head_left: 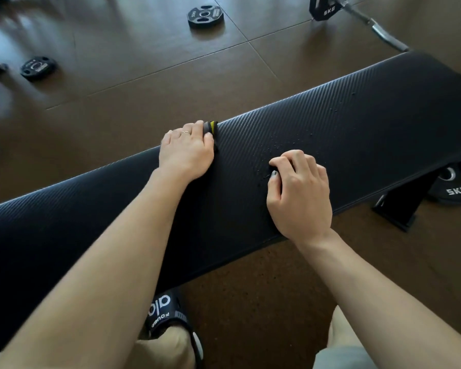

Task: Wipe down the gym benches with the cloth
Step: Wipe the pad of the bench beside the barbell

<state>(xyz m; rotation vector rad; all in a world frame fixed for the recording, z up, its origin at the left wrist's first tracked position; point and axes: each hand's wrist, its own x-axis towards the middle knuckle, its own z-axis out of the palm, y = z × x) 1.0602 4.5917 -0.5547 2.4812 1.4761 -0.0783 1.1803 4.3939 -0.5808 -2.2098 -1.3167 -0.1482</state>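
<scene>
You are in the middle of the wipe on this bench (330, 123), the dark padded one that runs from near left to far right across the view. Your left hand (186, 149) holds the cloth (210, 129) at the far edge of the pad: the fingers curl over it and press it down, and only a small dark fold with a yellow stripe shows just past the fingertips, on their right. The rest of the cloth is hidden under the palm, so how it is folded cannot be told.

Your right hand (300, 193) rests on the pad to the right and nearer to you, fingers bent under at the knuckles and gripping nothing that shows; it seems only to brace you.

Between and beyond the two hands lie fine water droplets (280, 145), scattered on towards the far right end. That stretch looks unwiped. The next move, as I judge it, calls for you to draw the cloth rightward through the droplets with flat, even pressure, and to lift the right hand out of its path first.
</scene>
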